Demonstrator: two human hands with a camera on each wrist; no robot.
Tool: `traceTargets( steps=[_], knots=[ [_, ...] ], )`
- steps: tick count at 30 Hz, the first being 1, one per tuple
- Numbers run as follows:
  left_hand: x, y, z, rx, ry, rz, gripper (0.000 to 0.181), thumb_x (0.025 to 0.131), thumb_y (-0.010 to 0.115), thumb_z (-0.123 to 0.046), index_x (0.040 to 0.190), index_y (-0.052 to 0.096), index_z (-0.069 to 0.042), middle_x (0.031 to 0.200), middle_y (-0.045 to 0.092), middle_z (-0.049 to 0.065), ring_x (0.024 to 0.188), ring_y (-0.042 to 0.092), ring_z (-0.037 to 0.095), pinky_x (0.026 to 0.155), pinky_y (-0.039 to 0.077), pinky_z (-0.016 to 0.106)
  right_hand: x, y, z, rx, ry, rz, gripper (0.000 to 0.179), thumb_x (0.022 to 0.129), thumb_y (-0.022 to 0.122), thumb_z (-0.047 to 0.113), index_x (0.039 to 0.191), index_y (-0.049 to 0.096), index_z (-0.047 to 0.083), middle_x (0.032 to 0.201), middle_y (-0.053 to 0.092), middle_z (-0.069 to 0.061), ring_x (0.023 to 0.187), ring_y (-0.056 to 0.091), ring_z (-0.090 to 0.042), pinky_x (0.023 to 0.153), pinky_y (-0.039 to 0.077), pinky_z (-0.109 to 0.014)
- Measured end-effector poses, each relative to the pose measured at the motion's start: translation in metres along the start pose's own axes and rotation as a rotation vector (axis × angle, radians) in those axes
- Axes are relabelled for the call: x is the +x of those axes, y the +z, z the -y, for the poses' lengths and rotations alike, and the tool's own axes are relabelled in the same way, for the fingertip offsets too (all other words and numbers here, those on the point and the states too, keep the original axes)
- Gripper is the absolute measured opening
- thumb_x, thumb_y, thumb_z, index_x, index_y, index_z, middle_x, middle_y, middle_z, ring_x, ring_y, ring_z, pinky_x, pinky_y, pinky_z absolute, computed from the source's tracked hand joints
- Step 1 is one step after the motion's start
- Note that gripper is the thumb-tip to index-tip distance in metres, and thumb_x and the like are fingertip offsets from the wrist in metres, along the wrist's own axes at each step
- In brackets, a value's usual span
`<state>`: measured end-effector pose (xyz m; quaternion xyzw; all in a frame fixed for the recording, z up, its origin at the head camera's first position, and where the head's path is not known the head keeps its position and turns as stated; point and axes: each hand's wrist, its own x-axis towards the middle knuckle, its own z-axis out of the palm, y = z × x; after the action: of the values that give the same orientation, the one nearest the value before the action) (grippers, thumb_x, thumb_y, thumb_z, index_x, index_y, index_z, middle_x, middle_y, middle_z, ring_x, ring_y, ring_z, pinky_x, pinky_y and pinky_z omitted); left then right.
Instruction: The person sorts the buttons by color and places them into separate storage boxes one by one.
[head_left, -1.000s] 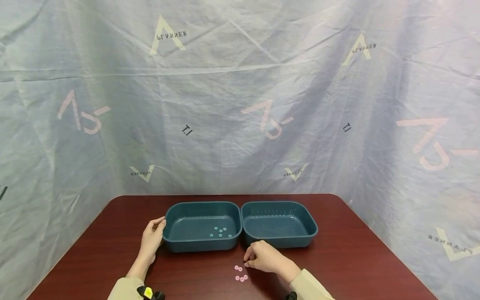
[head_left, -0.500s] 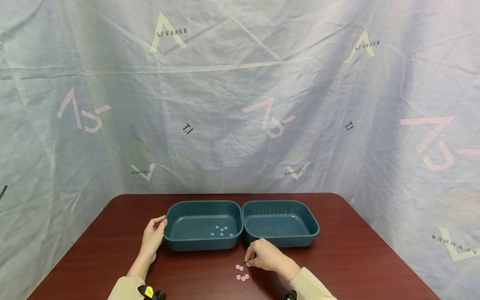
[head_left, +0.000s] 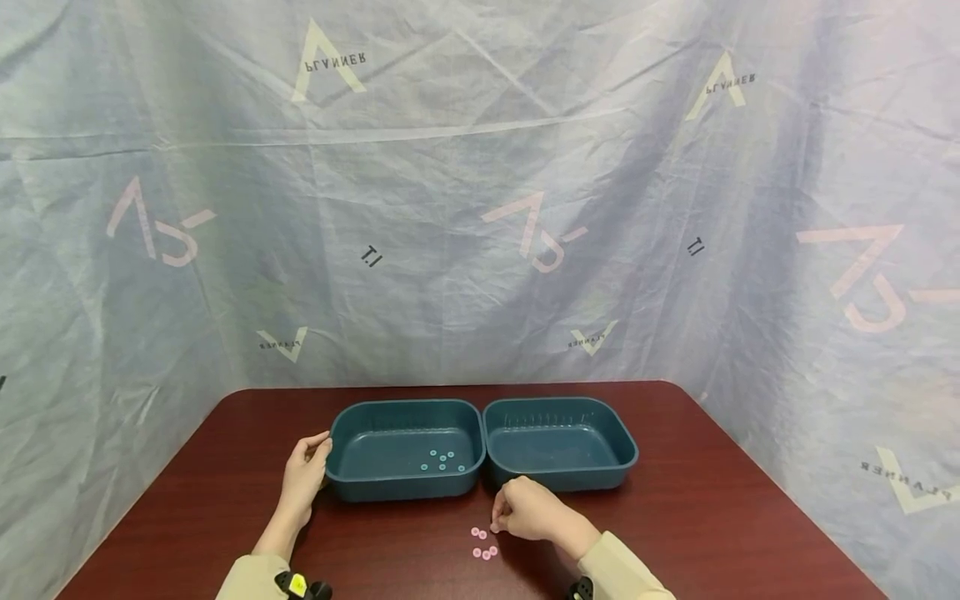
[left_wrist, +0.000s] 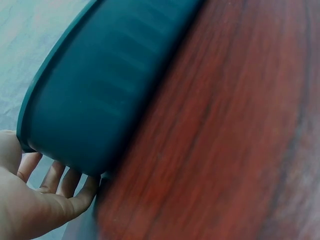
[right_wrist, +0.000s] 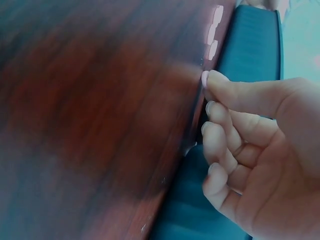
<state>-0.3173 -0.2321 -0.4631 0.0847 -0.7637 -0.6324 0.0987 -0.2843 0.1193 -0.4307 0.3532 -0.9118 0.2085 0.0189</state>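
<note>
In the head view, my left hand (head_left: 302, 479) holds the left end of a dark teal tray (head_left: 405, 490). Its thumb is at the rim and its fingers lie against the outer wall (left_wrist: 95, 100). My right hand (head_left: 531, 510) is low over the table, just in front of the trays. In the right wrist view, its thumb and forefinger pinch a small pink button (right_wrist: 204, 79), while the other fingers curl in. Several loose pink buttons (head_left: 486, 555) lie on the table to the left of those fingertips. Several light-blue buttons (head_left: 442, 457) lie inside the left tray.
A second teal tray (head_left: 562, 479) stands end to end with the first, on its right, with no buttons showing in it. The dark red wooden table (head_left: 187, 500) reaches back to a hanging pale cloth (head_left: 450, 333) that also closes off both sides.
The right hand's fingertips have drawn together and shifted very slightly right of the loose pink buttons. The left hand keeps its hold on the tray; the head view tilts a little.
</note>
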Motion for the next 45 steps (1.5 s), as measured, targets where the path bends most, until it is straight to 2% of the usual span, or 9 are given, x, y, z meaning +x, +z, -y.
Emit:
traceTargets(
  steps=[3,8,14,19,24,32,38,45],
  knots=[
    [0.000,-0.001,0.000,-0.007,0.000,0.001,0.053,0.100,0.037,-0.041,0.140,0.035,-0.006,0.133,0.041,0.018,0.095,0.049,0.009,0.071,0.045,0.022,0.000,0.000,0.000,0.040,-0.033,0.003,0.014,0.076,0.067,0.002,0.065,0.068,0.009,0.053,0.054,0.014,0.046,0.033,0.006,0.046,0.032,-0.014],
    [0.000,-0.003,-0.001,-0.006,0.006,-0.002,0.053,0.100,0.037,-0.041,0.139,0.035,-0.005,0.131,0.041,0.019,0.094,0.051,0.009,0.071,0.046,0.022,0.000,-0.002,0.001,0.111,0.013,0.023,0.015,0.080,0.065,0.003,0.067,0.067,0.011,0.056,0.054,0.014,0.046,0.034,0.005,0.046,0.032,-0.014],
    [0.000,-0.004,-0.002,-0.016,0.015,-0.004,0.052,0.100,0.038,-0.040,0.139,0.035,-0.005,0.132,0.042,0.019,0.092,0.052,0.004,0.070,0.047,0.020,-0.001,-0.012,0.009,0.141,-0.004,-0.020,0.015,0.080,0.063,0.004,0.070,0.067,0.015,0.066,0.057,0.014,0.051,0.040,0.005,0.050,0.036,-0.014],
    [-0.001,-0.004,-0.002,-0.022,0.019,-0.001,0.053,0.100,0.038,-0.040,0.140,0.035,-0.005,0.135,0.040,0.019,0.092,0.051,0.000,0.071,0.047,0.019,0.001,-0.020,0.013,0.153,-0.043,-0.054,0.013,0.081,0.065,0.008,0.072,0.068,0.017,0.068,0.056,0.014,0.057,0.042,0.005,0.053,0.038,-0.014],
    [0.000,-0.003,-0.003,-0.017,0.026,0.000,0.053,0.100,0.039,-0.040,0.140,0.035,-0.006,0.136,0.041,0.019,0.091,0.050,-0.002,0.071,0.047,0.019,0.004,-0.024,0.013,0.187,-0.044,-0.084,0.011,0.082,0.067,0.013,0.072,0.067,0.018,0.070,0.054,0.013,0.058,0.044,0.003,0.055,0.039,-0.015],
    [0.000,-0.002,-0.002,-0.015,0.018,-0.001,0.053,0.100,0.039,-0.040,0.141,0.034,-0.006,0.137,0.041,0.019,0.091,0.049,-0.004,0.071,0.047,0.018,0.008,-0.029,0.012,0.194,-0.042,-0.129,0.012,0.084,0.067,0.011,0.074,0.065,0.017,0.071,0.055,0.012,0.060,0.045,0.002,0.057,0.040,-0.016],
    [-0.001,-0.002,-0.002,-0.006,0.015,0.004,0.054,0.099,0.039,-0.041,0.141,0.034,-0.006,0.137,0.041,0.019,0.094,0.050,0.000,0.072,0.047,0.020,0.010,-0.032,0.005,0.189,-0.031,-0.154,0.013,0.084,0.065,0.009,0.074,0.066,0.017,0.072,0.057,0.011,0.061,0.046,0.001,0.058,0.041,-0.017],
    [0.000,0.000,0.000,-0.006,0.017,0.002,0.054,0.100,0.039,-0.041,0.140,0.035,-0.006,0.135,0.043,0.020,0.099,0.052,0.007,0.073,0.048,0.021,0.009,-0.033,-0.002,0.219,0.023,-0.169,0.014,0.088,0.064,0.012,0.075,0.065,0.016,0.071,0.056,0.009,0.056,0.045,-0.001,0.055,0.041,-0.020]
  ],
)
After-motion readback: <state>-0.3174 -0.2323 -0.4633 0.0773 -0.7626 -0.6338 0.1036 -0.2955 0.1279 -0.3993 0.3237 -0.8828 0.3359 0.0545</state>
